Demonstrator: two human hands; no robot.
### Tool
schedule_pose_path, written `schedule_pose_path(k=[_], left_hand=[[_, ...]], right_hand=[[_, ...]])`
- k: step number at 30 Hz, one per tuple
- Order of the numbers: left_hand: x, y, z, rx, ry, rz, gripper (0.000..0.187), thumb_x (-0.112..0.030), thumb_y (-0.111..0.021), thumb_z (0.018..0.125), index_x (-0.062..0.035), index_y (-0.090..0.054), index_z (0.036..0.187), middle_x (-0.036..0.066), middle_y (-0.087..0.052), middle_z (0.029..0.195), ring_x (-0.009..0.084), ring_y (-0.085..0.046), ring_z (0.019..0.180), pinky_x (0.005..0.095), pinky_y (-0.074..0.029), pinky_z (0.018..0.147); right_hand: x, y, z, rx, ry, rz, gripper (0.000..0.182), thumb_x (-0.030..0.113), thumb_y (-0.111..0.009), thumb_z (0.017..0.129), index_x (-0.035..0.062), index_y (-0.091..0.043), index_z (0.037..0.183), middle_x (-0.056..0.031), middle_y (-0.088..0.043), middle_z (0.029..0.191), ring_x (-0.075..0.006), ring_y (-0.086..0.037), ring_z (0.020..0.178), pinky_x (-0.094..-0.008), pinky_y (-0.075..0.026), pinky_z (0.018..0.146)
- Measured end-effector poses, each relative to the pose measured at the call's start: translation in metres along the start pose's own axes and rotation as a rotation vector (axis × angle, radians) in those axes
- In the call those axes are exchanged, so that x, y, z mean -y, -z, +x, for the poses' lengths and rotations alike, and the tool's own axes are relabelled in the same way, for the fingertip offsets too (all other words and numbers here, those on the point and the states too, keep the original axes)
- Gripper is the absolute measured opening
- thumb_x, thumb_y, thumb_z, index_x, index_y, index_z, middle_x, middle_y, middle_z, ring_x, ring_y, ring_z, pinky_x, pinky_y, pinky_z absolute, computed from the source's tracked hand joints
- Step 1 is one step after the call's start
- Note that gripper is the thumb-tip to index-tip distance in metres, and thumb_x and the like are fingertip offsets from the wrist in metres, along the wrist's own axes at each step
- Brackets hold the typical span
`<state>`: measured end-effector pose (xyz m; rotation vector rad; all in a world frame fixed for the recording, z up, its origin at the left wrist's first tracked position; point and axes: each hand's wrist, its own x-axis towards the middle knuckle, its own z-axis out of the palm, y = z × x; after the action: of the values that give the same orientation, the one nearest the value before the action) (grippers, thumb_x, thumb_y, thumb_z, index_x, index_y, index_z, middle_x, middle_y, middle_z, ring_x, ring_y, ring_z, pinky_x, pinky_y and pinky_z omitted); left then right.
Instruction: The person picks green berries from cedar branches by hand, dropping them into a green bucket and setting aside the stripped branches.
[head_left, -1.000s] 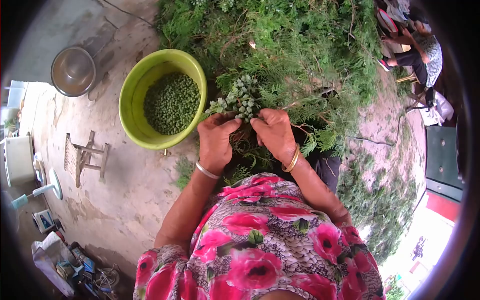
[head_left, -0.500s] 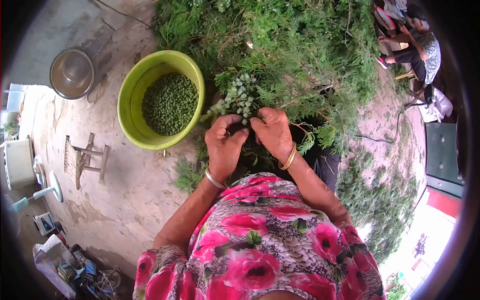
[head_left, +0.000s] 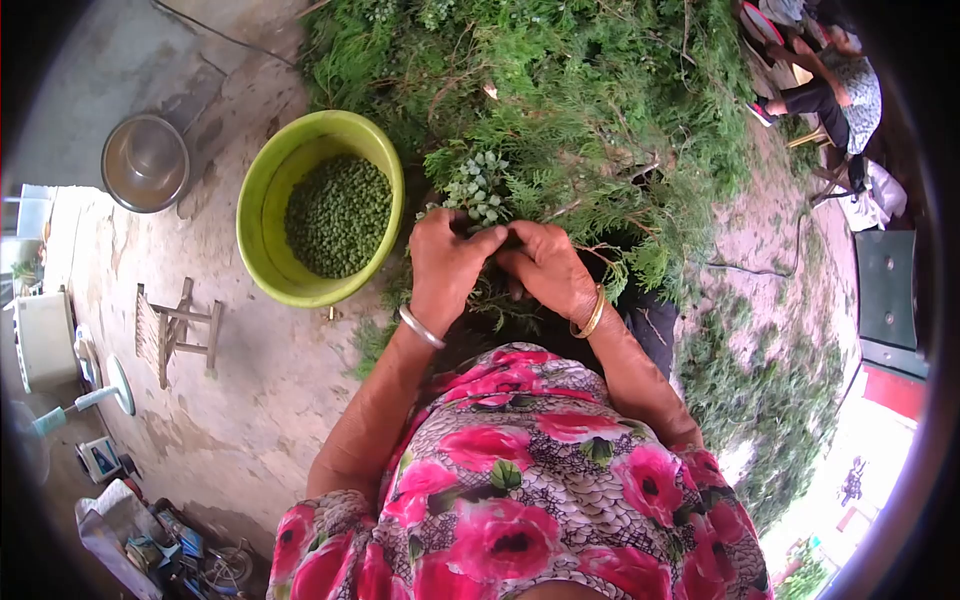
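A sprig of pale green, knobbly cones (head_left: 480, 185) points away from me, at the near edge of a heap of cut evergreen branches (head_left: 600, 110). My left hand (head_left: 443, 265) is closed at the base of this sprig, its fingers curled and partly hidden. Close against it, my right hand (head_left: 548, 265) is closed too, thumb and fingertips pinched by the left thumb; what lies between them is too small to make out. Left of my hands stands a yellow-green tub (head_left: 262, 265), partly filled with loose green cones (head_left: 340, 215).
On the concrete at left are a metal basin (head_left: 146, 185) and a small wooden folding stool (head_left: 180, 335). A fan (head_left: 118, 385) and a toy-like tricycle (head_left: 215, 565) stand at lower left. Another person (head_left: 845, 90) sits at upper right. Green scraps (head_left: 750, 400) cover the ground at right.
My hands have come closer together, the right moving left and slightly down until its fingertips meet the left thumb. The view has shifted slightly. Fewer of the sprig's lower cones show now.
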<state>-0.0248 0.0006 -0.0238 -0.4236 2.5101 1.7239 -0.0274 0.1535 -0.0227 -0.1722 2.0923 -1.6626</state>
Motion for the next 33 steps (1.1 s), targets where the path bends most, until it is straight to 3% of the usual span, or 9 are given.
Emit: schedule_pose_path(k=[4, 6, 9, 13, 22, 25, 30, 31, 33], left_hand=[[0.007, -0.012, 0.01, -0.012, -0.041, 0.08, 0.032, -0.013, -0.078, 0.062, 0.0102, -0.06, 0.073, 0.011, -0.06, 0.064, 0.0147, -0.058, 0.06, 0.0327, -0.046, 0.054], [0.017, -0.017, 0.011, -0.058, -0.087, -0.08, 0.022, -0.004, -0.076, 0.068, 0.0082, -0.06, 0.076, 0.005, -0.061, 0.068, 0.0085, -0.054, 0.062, 0.0255, -0.044, 0.052], [0.029, -0.014, 0.012, -0.011, -0.092, -0.209, 0.016, 0.001, -0.074, 0.068, 0.0069, -0.061, 0.076, 0.004, -0.061, 0.07, 0.007, -0.055, 0.064, 0.0235, -0.045, 0.052], [0.026, -0.009, 0.009, 0.024, -0.052, -0.247, 0.013, 0.006, -0.071, 0.069, 0.0064, -0.061, 0.077, 0.004, -0.061, 0.07, 0.0071, -0.057, 0.064, 0.0221, -0.046, 0.054], [0.039, 0.007, 0.009, 0.111, 0.204, -0.886, 0.015, 0.006, -0.066, 0.073, 0.0079, -0.065, 0.089, 0.008, -0.066, 0.081, 0.0118, -0.059, 0.071, 0.0223, -0.046, 0.063], [0.035, 0.008, 0.007, 0.073, 0.23, -0.847, 0.021, -0.001, -0.071, 0.074, 0.0081, -0.064, 0.091, 0.008, -0.065, 0.083, 0.0116, -0.059, 0.075, 0.0228, -0.046, 0.064], [0.027, -0.008, 0.008, -0.018, -0.149, -0.239, 0.035, -0.011, -0.077, 0.073, 0.0083, -0.06, 0.097, 0.004, -0.061, 0.08, 0.0086, -0.054, 0.069, 0.0237, -0.046, 0.059], [0.029, -0.012, 0.011, -0.071, -0.26, -0.103, 0.036, -0.012, -0.078, 0.073, 0.0082, -0.059, 0.096, 0.004, -0.061, 0.079, 0.0088, -0.054, 0.068, 0.0239, -0.046, 0.058], [0.025, -0.014, 0.012, -0.097, -0.245, -0.069, 0.031, -0.01, -0.077, 0.073, 0.0082, -0.06, 0.091, 0.005, -0.061, 0.076, 0.0087, -0.054, 0.067, 0.0238, -0.045, 0.057]], right_hand=[[-0.022, -0.006, 0.001, -0.021, 0.065, 0.084, 0.01, -0.004, -0.059, 0.081, -0.0031, -0.055, 0.091, -0.0058, -0.059, 0.065, -0.0115, -0.056, 0.048, -0.0267, -0.043, 0.045], [-0.025, -0.006, 0.003, -0.085, 0.125, -0.072, 0.017, 0.0, -0.063, 0.076, -0.0048, -0.052, 0.088, -0.0172, -0.057, 0.067, -0.0233, -0.06, 0.057, -0.0354, -0.047, 0.054], [-0.032, -0.01, 0.006, -0.131, 0.132, -0.07, 0.021, 0.002, -0.066, 0.073, -0.0047, -0.05, 0.086, -0.0177, -0.056, 0.065, -0.0259, -0.062, 0.063, -0.0372, -0.047, 0.058], [-0.037, -0.009, 0.009, -0.104, 0.082, -0.061, 0.018, 0.001, -0.065, 0.076, -0.0043, -0.05, 0.085, -0.0151, -0.056, 0.062, -0.0227, -0.061, 0.057, -0.0354, -0.046, 0.053], [-0.016, -0.008, 0.007, -0.074, 0.002, 0.069, 0.02, -0.001, -0.061, 0.082, -0.01, -0.051, 0.095, -0.0128, -0.057, 0.058, -0.0155, -0.058, 0.043, -0.0309, -0.045, 0.041], [-0.016, -0.012, 0.006, -0.08, -0.032, -0.012, 0.02, 0.0, -0.062, 0.079, -0.0089, -0.053, 0.096, -0.0168, -0.06, 0.062, -0.0213, -0.062, 0.05, -0.0335, -0.048, 0.047], [-0.025, -0.017, 0.007, -0.186, 0.203, -0.207, 0.015, 0.001, -0.065, 0.074, -0.0037, -0.056, 0.086, -0.0222, -0.062, 0.075, -0.0376, -0.063, 0.071, -0.0392, -0.049, 0.062], [-0.025, -0.017, 0.006, -0.187, 0.2, -0.209, 0.015, 0.001, -0.065, 0.074, -0.0037, -0.056, 0.086, -0.0222, -0.062, 0.075, -0.0376, -0.063, 0.071, -0.0392, -0.049, 0.062], [-0.025, -0.017, 0.005, -0.195, 0.235, -0.236, 0.018, -0.001, -0.065, 0.076, -0.0016, -0.058, 0.092, -0.0158, -0.064, 0.076, -0.0238, -0.063, 0.066, -0.0336, -0.048, 0.061]])
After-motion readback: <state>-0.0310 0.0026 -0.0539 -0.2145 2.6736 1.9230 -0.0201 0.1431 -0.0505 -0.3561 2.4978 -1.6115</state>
